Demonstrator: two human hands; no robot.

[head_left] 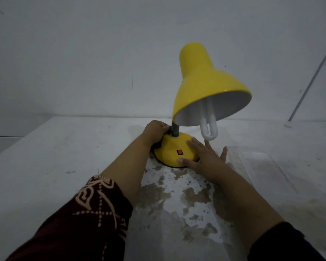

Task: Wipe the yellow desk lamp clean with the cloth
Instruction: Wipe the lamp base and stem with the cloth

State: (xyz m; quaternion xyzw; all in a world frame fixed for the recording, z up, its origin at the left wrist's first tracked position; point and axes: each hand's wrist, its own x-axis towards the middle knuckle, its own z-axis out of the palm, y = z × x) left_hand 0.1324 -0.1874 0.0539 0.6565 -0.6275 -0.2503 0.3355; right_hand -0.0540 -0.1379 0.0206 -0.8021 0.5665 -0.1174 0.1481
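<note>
Lamp base (167, 149) – touched between both hands' fingers (193, 145).

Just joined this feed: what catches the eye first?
The yellow desk lamp stands mid-table, its shade tilted rightward with a white bulb poking out below. The left hand grips its dark neck while the right hand lies flat on the base beside the red switch. Worn blotches mark the table in front.

No legible text, label, brand, number or sign in my view, red switch (180, 152) on the yellow desk lamp (205, 81) too small to show any marking, my sleeve (94, 204) carrying pattern only, no lettering
</note>
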